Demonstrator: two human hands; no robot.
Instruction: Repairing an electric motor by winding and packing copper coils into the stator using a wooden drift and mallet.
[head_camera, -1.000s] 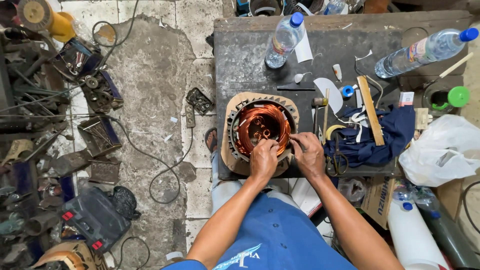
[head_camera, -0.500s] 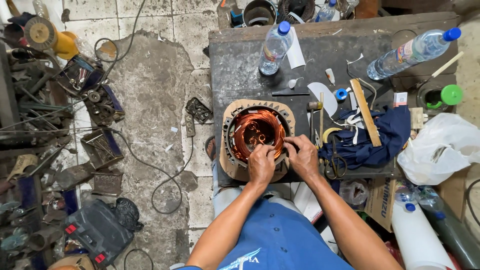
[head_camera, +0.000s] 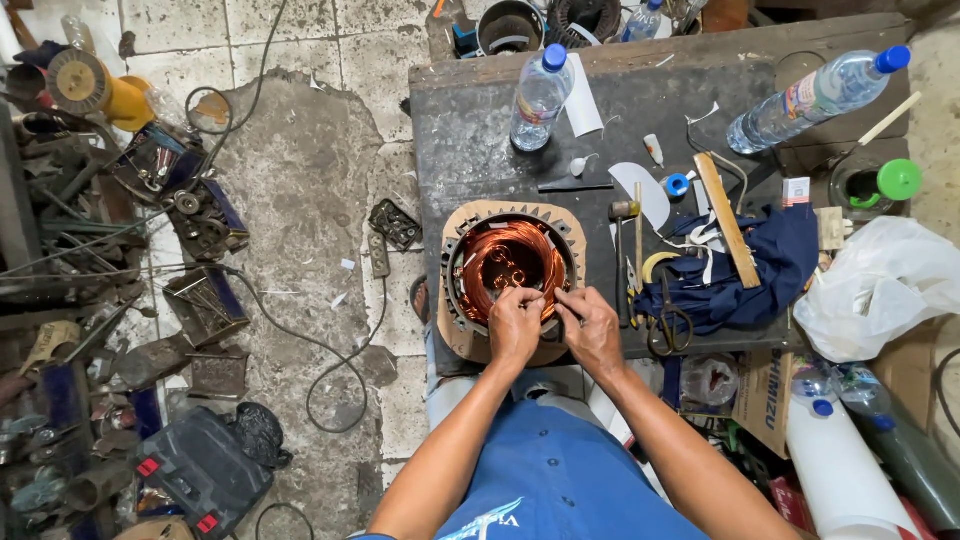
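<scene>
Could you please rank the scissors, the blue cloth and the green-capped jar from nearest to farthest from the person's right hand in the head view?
From the right hand:
1. Scissors, just right of it.
2. Blue cloth, farther right.
3. Green-capped jar, at the bench's far right.

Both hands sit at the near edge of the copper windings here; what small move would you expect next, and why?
Probably a short tuck or pull on the wire at the near rim. The left hand and right hand both pinch at the near edge of the copper windings in the round motor housing, fingertips close together. What they pinch is too small to tell.
</scene>
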